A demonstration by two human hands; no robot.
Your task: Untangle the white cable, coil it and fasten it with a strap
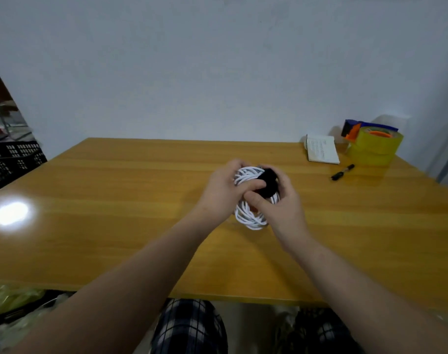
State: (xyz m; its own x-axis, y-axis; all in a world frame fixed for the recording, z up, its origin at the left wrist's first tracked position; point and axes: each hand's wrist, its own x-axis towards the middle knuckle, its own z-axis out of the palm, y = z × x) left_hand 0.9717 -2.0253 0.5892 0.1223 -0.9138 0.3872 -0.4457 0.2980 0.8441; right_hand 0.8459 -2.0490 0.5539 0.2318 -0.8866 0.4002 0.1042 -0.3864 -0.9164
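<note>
The left hand (224,191) grips the far left side of the coiled white cable (252,217), its fingers curled over the top of the loops and its thumb laid across the middle. The right hand (281,204) closes on the black fabric strap (267,181), thumb on the near face and fingers curled round the far right side, so the strap sits pinched around the waist of the bundle. The cable is gathered into an oval coil between the two hands, above the middle of the glossy yellow-orange wooden table (115,200). Its long axis runs from the person toward the wall, with the strap crossing it. The near end of the coil hangs low over the tabletop; whether it touches cannot be told.

Toward the far right corner lie a black marker pen (343,172), an open white notebook (321,149) and stacked rolls of yellow tape (374,148). A black plastic crate (13,159) stands off the table's left edge.
</note>
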